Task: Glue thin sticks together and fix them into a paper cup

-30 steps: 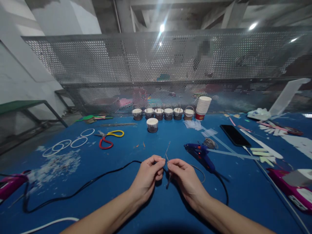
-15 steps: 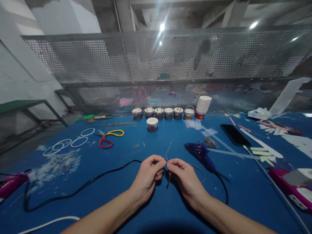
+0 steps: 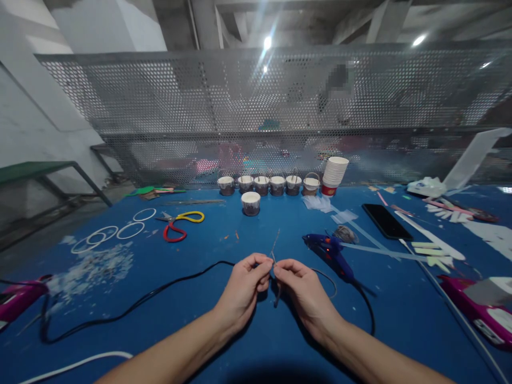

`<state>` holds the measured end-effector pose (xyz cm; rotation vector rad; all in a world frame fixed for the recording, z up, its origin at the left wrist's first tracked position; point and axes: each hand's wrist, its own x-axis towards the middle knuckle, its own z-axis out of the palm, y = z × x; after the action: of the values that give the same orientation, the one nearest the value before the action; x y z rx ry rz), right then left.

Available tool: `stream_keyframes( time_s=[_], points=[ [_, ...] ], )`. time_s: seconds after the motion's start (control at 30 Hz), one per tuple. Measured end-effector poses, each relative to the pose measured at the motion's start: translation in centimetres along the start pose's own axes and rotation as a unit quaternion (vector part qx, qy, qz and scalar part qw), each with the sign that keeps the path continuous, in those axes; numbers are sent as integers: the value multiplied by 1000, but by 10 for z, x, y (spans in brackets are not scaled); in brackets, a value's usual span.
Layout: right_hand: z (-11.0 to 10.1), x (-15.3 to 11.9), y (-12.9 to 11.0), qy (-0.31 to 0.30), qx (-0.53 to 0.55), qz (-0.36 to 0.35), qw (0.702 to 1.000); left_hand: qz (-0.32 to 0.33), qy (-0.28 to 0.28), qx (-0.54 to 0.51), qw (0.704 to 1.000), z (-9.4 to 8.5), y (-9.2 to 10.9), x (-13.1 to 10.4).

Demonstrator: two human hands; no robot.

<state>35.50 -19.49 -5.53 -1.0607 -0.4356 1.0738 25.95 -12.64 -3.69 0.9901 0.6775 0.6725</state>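
I note left hand (image 3: pixel 245 280), right hand (image 3: pixel 306 288) pinching thin strand (image 3: pixel 276 242); slack grip could drop it (glue gun (image 3: pixel 331 252), their two o'clock).

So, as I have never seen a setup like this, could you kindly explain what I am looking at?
There is no robot here: these are a person's bare hands. One camera, worn on the head, looks forward and down, so the forearms enter from the bottom. The left hand and right hand meet in the middle, fingertips pinching a thin strand; its material is hard to tell. On the blue table lie scissors to the left and a blue glue gun and black phone to the right. Toward the back stand small cups and a stack of paper cups.
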Motion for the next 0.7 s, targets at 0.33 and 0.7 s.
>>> stream_keyframes(
  time_s=[0.33,0.7],
  points=[
    [-1,1,1,-2,1,0,1000,18,23,35,999,-2,-3,1],
    [-1,0,-1,5,-9,0,1000,-22,18,12,1000,1,3,-2]
  ],
)
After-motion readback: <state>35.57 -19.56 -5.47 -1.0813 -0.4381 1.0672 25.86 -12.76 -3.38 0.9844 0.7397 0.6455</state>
